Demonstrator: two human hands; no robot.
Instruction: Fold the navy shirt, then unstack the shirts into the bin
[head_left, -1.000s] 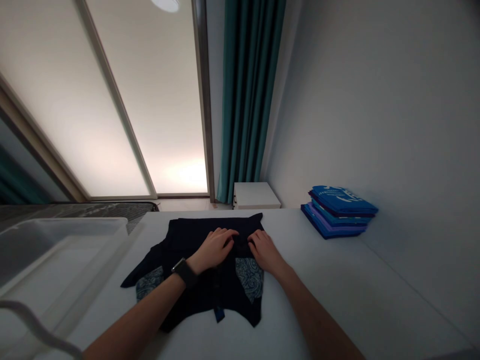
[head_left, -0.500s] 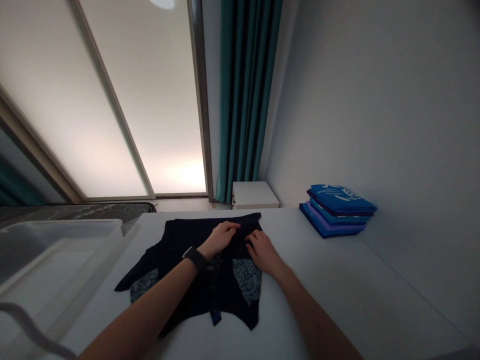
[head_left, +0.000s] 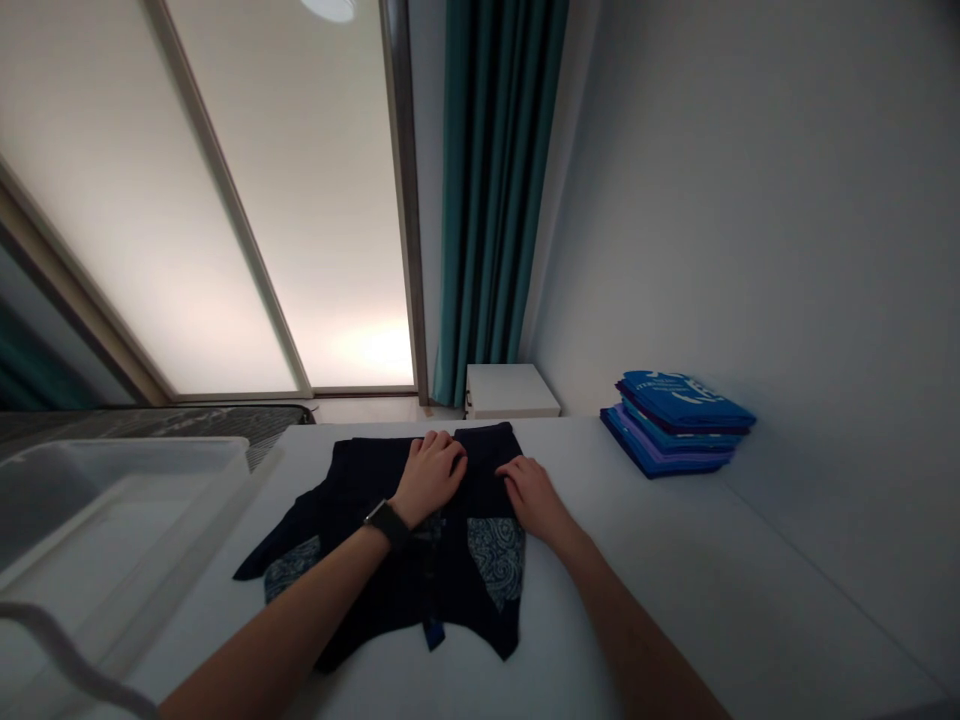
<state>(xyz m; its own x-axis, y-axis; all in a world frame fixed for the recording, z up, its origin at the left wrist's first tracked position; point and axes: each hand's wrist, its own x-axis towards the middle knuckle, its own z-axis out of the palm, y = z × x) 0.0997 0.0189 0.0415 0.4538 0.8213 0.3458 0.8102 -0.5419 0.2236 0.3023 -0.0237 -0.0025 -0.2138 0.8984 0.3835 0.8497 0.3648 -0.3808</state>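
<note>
A dark navy garment (head_left: 360, 480) with blue paisley patches lies spread on the white table (head_left: 660, 560). My left hand (head_left: 430, 474), with a dark watch on its wrist, lies palm down on the garment's far middle, fingers stretched toward its upper edge. My right hand (head_left: 531, 494) rests flat on the cloth just to the right, fingers extended and close together. Neither hand grips the fabric.
A stack of folded blue and purple clothes (head_left: 675, 420) sits at the table's far right by the wall. A translucent plastic bin (head_left: 97, 520) stands at the left. Beyond the table are a white cabinet (head_left: 511, 390), a teal curtain (head_left: 495, 200) and frosted sliding panels.
My left hand slid farther up the garment toward its far edge and flattened. The upper right corner of the cloth now lies folded in. My right hand barely moved.
</note>
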